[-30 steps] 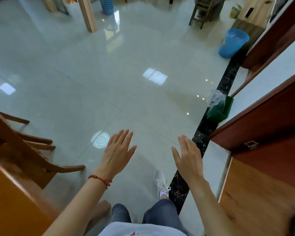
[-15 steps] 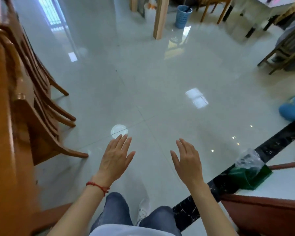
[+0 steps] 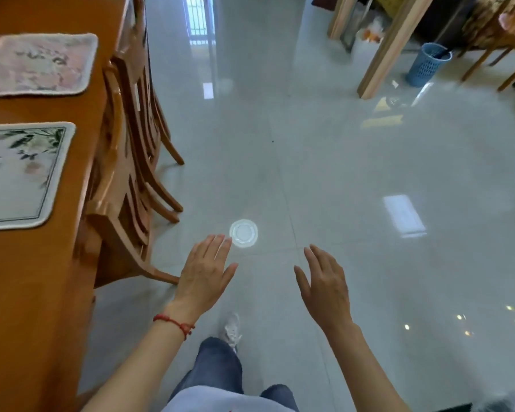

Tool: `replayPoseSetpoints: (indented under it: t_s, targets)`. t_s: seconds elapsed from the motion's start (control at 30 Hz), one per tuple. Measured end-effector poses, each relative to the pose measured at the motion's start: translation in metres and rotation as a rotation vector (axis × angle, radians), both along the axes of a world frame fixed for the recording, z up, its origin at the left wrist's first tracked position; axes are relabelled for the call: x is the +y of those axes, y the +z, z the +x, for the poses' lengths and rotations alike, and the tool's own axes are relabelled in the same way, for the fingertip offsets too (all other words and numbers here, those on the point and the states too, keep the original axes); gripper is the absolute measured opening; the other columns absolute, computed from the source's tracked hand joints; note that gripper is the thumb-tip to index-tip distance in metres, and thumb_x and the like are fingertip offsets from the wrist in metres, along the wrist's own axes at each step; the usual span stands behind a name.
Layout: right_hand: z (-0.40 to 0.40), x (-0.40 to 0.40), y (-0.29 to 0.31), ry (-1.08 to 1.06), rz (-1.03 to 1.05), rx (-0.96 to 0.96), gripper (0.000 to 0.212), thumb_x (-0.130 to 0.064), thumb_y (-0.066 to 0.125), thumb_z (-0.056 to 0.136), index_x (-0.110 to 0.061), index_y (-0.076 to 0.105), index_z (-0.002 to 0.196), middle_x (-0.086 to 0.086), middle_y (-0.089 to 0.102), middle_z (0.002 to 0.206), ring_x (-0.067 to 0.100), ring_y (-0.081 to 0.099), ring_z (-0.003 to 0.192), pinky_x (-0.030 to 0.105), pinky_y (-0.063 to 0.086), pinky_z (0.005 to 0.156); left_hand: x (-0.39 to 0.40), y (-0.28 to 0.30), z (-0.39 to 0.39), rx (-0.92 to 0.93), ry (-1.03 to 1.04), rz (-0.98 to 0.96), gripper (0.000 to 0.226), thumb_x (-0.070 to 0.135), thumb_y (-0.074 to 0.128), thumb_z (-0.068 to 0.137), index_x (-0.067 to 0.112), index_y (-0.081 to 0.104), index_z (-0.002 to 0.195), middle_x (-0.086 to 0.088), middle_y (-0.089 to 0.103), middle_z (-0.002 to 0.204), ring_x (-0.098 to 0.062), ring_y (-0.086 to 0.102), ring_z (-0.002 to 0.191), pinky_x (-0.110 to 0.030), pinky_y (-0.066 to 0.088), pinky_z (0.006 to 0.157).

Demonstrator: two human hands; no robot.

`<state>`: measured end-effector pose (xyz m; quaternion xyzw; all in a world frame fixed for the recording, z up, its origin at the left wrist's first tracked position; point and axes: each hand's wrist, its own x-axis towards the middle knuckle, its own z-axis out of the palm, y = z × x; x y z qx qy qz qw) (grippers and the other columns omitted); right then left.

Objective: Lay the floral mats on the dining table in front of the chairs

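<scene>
Two floral mats lie flat on the orange wooden dining table point(image 3: 36, 292) at the left. The nearer mat point(image 3: 18, 173) is white with green leaves; the farther mat point(image 3: 39, 65) is pink. Wooden chairs point(image 3: 125, 162) stand pushed in along the table's right side, one by each mat. My left hand point(image 3: 204, 275), with a red string at the wrist, is held out over the floor, fingers apart, holding nothing. My right hand point(image 3: 324, 283) hangs beside it, also empty with fingers spread. Both hands are to the right of the table.
Glossy pale floor tiles stretch ahead, with a round white light reflection point(image 3: 243, 233) just past my left fingertips. A wooden post point(image 3: 390, 46) and a blue mesh basket point(image 3: 427, 64) stand at the far right, near another table and chairs.
The view has swung left: the table top and its two mats have come into sight, while the door and green dustpan have left. My hands stay empty and spread.
</scene>
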<state>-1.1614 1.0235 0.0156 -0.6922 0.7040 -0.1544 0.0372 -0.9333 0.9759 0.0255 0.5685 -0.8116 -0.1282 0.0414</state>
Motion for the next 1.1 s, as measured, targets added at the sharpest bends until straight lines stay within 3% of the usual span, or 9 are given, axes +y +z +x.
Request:
replayPoseSetpoints:
  t_s: [0.1, 0.27, 0.67, 0.83, 1.1]
  targets:
    - [-0.003, -0.056, 0.005, 0.015, -0.011, -0.012, 0.060, -0.044, 0.020, 0.098, -0.003, 0.060, 0.116, 0.014, 0.064, 0.115, 0.029, 0.062, 0.105, 0.038, 0.050, 0.087, -0.049, 0.001, 0.000, 0.010, -0.006, -0.006, 0.059, 0.044, 0.009, 0.098, 0.004, 0.044, 0.123, -0.017, 0.062, 0.117, -0.033, 0.060, 0.108, -0.046, 0.046, 0.092]
    - [-0.010, -0.138, 0.012, 0.020, -0.043, -0.027, 0.059, -0.044, 0.021, 0.098, -0.003, 0.058, 0.119, 0.013, 0.063, 0.118, 0.029, 0.060, 0.109, 0.038, 0.048, 0.090, -0.130, 0.006, -0.004, -0.043, 0.017, -0.013, 0.067, 0.045, 0.009, 0.098, 0.001, 0.053, 0.123, -0.018, 0.060, 0.121, -0.034, 0.057, 0.113, -0.046, 0.042, 0.097]
    - [-0.074, -0.348, 0.006, 0.129, -0.080, 0.019, 0.049, -0.038, 0.032, 0.095, -0.004, 0.059, 0.117, 0.013, 0.063, 0.119, 0.029, 0.060, 0.108, 0.036, 0.048, 0.090, -0.316, 0.010, -0.068, -0.061, 0.136, -0.051, 0.067, 0.044, 0.011, 0.098, -0.001, 0.053, 0.123, -0.020, 0.059, 0.122, -0.036, 0.056, 0.114, -0.049, 0.044, 0.094]
    - [-0.108, -0.437, 0.018, 0.183, -0.086, 0.034, 0.056, -0.041, 0.022, 0.098, -0.004, 0.059, 0.117, 0.013, 0.063, 0.118, 0.030, 0.061, 0.108, 0.038, 0.048, 0.090, -0.396, 0.021, -0.094, -0.052, 0.225, -0.056, 0.068, 0.045, 0.010, 0.098, -0.002, 0.053, 0.122, -0.022, 0.059, 0.121, -0.038, 0.056, 0.113, -0.050, 0.044, 0.093]
    - [-0.122, -0.568, 0.015, 0.207, -0.070, 0.021, 0.059, -0.043, 0.020, 0.098, -0.003, 0.059, 0.119, 0.014, 0.061, 0.121, 0.031, 0.059, 0.110, 0.039, 0.047, 0.092, -0.507, 0.019, -0.104, -0.059, 0.269, -0.033, 0.071, 0.046, 0.007, 0.098, -0.002, 0.054, 0.123, -0.021, 0.059, 0.122, -0.038, 0.055, 0.114, -0.049, 0.044, 0.093]
